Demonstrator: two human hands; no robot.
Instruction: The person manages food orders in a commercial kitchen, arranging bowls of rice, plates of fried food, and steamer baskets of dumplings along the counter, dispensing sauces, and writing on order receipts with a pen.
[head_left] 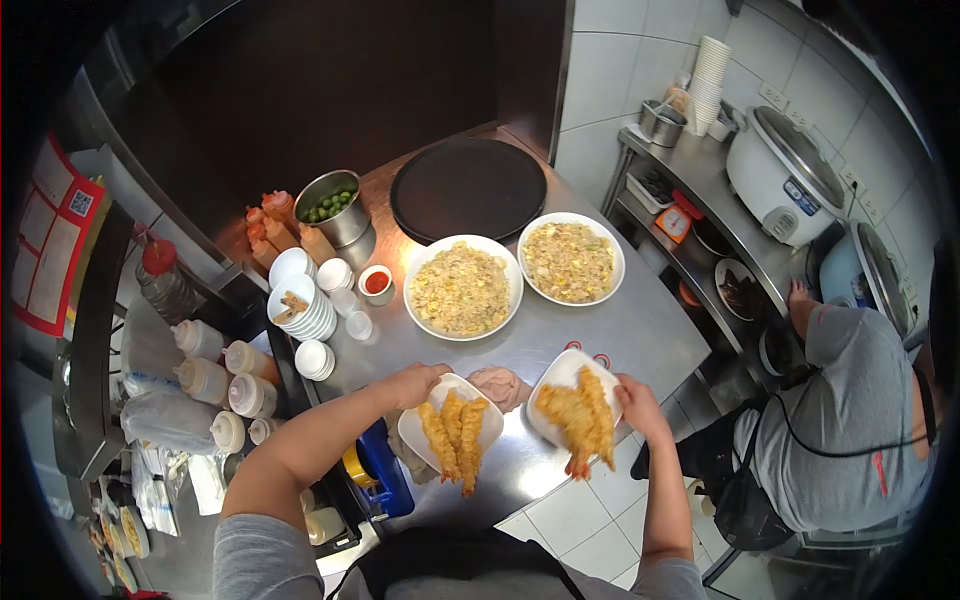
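Note:
My left hand (420, 383) grips the rim of a white square dish (488, 432) that bears several pieces of fried, battered shrimp (454, 432). On the right, my right hand (638, 405) holds a similar white dish (552, 378) by its right edge, with more battered shrimp (580, 415) on it. Both dishes are above the front edge of the steel counter (510, 470). Beyond them stand two round white plates of fried rice, a larger one (463, 287) and one to its right (571, 260). A crumpled cloth (500, 388) lies between the dishes.
A black round tray (468, 190), a pot of limes (332, 207), a cup of red sauce (376, 283) and stacked bowls (303, 312) stand on the counter. A blue tape dispenser (388, 480) is at its left front. Another person (850, 420) bends by the right shelves.

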